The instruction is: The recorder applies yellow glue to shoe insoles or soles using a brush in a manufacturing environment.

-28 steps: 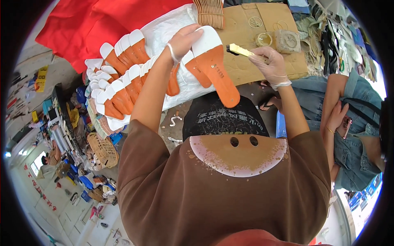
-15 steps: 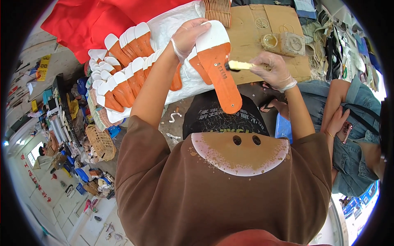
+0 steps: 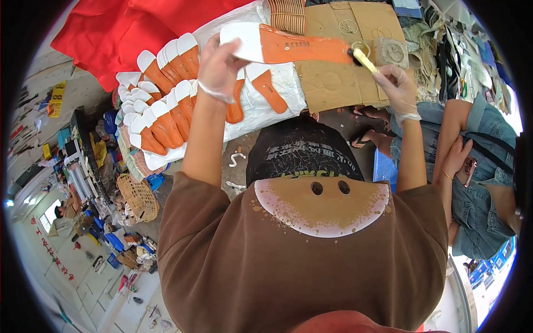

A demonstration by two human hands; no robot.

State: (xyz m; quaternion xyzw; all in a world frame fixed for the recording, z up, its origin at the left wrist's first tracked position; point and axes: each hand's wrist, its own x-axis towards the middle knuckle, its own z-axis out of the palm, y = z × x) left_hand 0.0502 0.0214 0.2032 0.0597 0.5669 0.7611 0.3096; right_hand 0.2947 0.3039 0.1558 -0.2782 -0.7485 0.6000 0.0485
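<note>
My left hand [image 3: 218, 69], in a thin see-through glove, grips the white end of an orange-and-white shoe insole [image 3: 308, 50]. The insole is held nearly level above the work surface, its narrow orange end pointing right. In my right hand [image 3: 397, 91], also gloved, is a small brush [image 3: 364, 60] with a pale handle. Its dark bristles are at the insole's orange end. Beneath my hands, another insole [image 3: 269, 91] lies on the white sheet [image 3: 288, 89]. Many more insoles [image 3: 172, 114] are spread in overlapping rows at the left.
Flattened cardboard [image 3: 325, 83] covers the right of the surface, with a blocky container [image 3: 390, 53] on it. A stack of striped pieces [image 3: 286, 15] and red cloth [image 3: 133, 33] are at the back. A person in denim [image 3: 477, 200] is close on the right.
The insole has swung from pointing toward me to lying level, pointing right. My left hand moved left and nearer me; my right hand moved right, bringing the brush to the orange end.
</note>
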